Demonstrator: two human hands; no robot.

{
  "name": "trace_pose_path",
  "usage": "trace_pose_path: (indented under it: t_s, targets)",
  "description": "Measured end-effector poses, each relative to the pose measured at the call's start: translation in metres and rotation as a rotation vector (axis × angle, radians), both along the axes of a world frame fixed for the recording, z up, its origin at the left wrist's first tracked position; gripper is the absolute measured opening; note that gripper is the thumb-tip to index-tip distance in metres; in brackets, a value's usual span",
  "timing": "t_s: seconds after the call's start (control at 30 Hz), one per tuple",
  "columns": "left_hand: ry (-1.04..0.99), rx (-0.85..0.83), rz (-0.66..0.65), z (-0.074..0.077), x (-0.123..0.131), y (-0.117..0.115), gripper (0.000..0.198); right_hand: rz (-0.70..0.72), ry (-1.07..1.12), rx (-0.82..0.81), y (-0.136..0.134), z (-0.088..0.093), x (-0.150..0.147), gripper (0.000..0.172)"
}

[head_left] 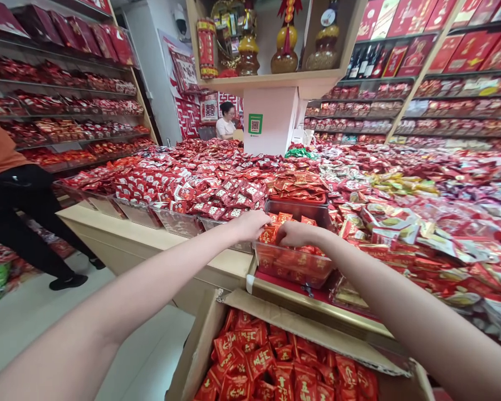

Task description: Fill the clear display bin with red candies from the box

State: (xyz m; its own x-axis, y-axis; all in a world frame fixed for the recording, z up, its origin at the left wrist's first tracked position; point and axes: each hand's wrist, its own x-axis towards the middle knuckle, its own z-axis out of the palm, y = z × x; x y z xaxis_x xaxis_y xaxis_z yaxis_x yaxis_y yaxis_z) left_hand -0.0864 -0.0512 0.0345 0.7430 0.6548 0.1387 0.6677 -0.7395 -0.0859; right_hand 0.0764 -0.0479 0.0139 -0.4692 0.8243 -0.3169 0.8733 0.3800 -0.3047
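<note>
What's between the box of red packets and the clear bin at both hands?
The head view shows a cardboard flap, the gold-coloured counter edge, then a red strip with a small dark object before the clear bin.

Heaped at mixed angles in an open cardboard box (313, 337) at six o'clock, as glossy red packets (290, 370) with gold lettering. Also lying loose in a clear plastic bin (292, 266), at the box's twelve o'clock.
</note>
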Motion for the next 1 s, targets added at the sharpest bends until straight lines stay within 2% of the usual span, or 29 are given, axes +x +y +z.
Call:
trace_pose_path:
  t_s: [0.1, 0.2, 0.6, 0.8, 1.0]
  targets:
    - [0.022, 0.021, 0.002, 0.000, -0.001, -0.002, 0.022, -0.047, 0.031, -0.129, 0.000, -0.001, 0.000, 0.026]
    - [0.044, 0.039, -0.002, -0.001, -0.001, -0.002, 0.021, -0.073, 0.051, -0.209, 0.001, -0.003, -0.001, 0.025]
    - [0.064, 0.090, -0.018, -0.007, -0.003, 0.003, 0.017, 0.020, 0.045, -0.435, 0.008, 0.001, -0.005, 0.010]
    - [0.088, 0.037, -0.024, -0.009, -0.001, 0.003, 0.018, 0.046, 0.066, -0.468, 0.005, 0.003, -0.003, 0.011]
    - [0.119, -0.016, -0.022, -0.012, 0.003, 0.012, 0.017, 0.028, 0.087, -0.446, 0.003, 0.002, -0.001, 0.011]
